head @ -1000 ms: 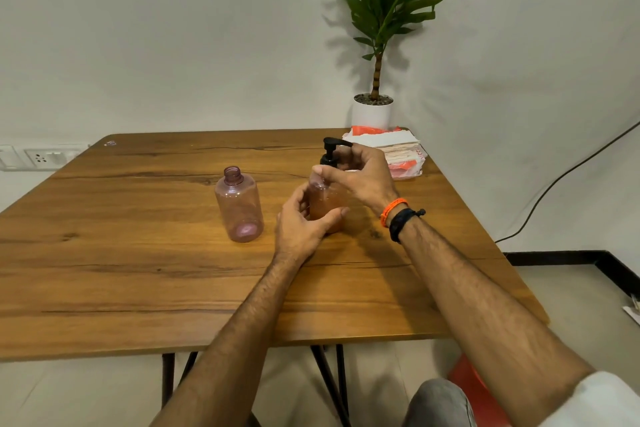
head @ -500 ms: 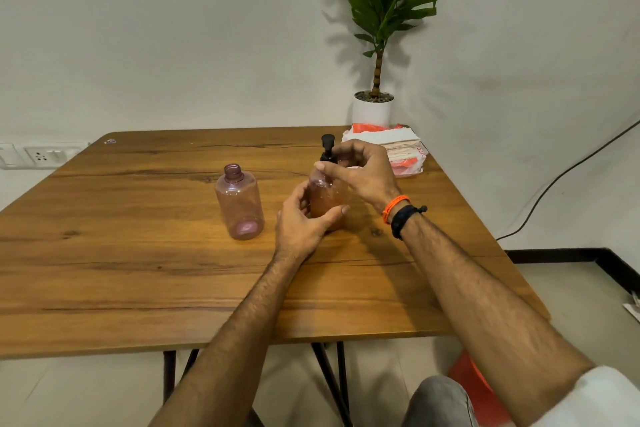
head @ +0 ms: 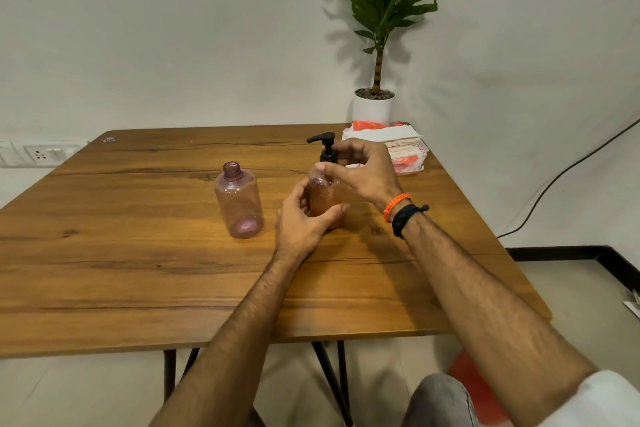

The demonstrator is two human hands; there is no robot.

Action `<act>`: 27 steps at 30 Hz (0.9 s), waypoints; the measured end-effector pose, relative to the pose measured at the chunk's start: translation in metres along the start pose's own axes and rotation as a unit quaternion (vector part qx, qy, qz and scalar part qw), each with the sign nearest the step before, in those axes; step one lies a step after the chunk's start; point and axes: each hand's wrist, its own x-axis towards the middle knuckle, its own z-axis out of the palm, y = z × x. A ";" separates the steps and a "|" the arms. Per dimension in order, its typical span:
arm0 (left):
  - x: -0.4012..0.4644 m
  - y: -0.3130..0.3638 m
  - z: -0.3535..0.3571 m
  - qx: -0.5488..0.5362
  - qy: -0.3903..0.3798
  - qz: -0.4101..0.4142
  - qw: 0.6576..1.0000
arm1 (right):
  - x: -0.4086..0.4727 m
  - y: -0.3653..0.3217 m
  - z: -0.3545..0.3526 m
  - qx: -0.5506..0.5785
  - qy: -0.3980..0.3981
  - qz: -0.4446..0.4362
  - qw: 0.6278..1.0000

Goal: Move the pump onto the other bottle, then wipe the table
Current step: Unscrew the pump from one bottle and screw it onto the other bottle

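A clear pink bottle (head: 324,199) stands upright mid-table with a black pump (head: 325,148) on its neck, the spout pointing left. My left hand (head: 304,218) grips the bottle's body from the near side. My right hand (head: 363,172) curls round the pump's collar from the right. A second pink bottle (head: 239,201) with an open neck and no cap stands upright to the left, apart from both hands. The lower part of the held bottle is hidden by my left hand.
A pack of wipes in white and orange wrapping (head: 394,146) lies at the table's (head: 121,270) far right corner. A potted plant (head: 375,104) stands behind it. A black cable (head: 561,177) runs down the right wall.
The pump's spout has turned: it pointed right, then toward the camera, and now points left. My right hand has shifted round the collar. The left hand holds still.
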 end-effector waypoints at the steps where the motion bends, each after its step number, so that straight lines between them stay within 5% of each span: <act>1: 0.000 0.000 0.000 0.000 -0.001 0.001 1.000 | 0.000 -0.001 0.002 -0.009 0.015 0.001 1.000; 5: 0.000 0.002 0.001 0.004 0.003 0.001 1.000 | -0.001 -0.002 0.009 -0.038 0.046 0.017 0.998; 13: 0.000 0.002 0.000 0.007 0.007 -0.005 1.000 | 0.000 0.002 0.001 -0.008 -0.016 -0.005 1.000; 22: -0.002 0.007 0.001 0.022 0.008 0.005 1.000 | 0.001 0.000 0.009 -0.024 0.039 0.005 0.999; 27: -0.002 0.006 -0.001 0.015 0.003 -0.002 1.000 | 0.002 0.003 0.002 -0.020 -0.008 -0.003 1.000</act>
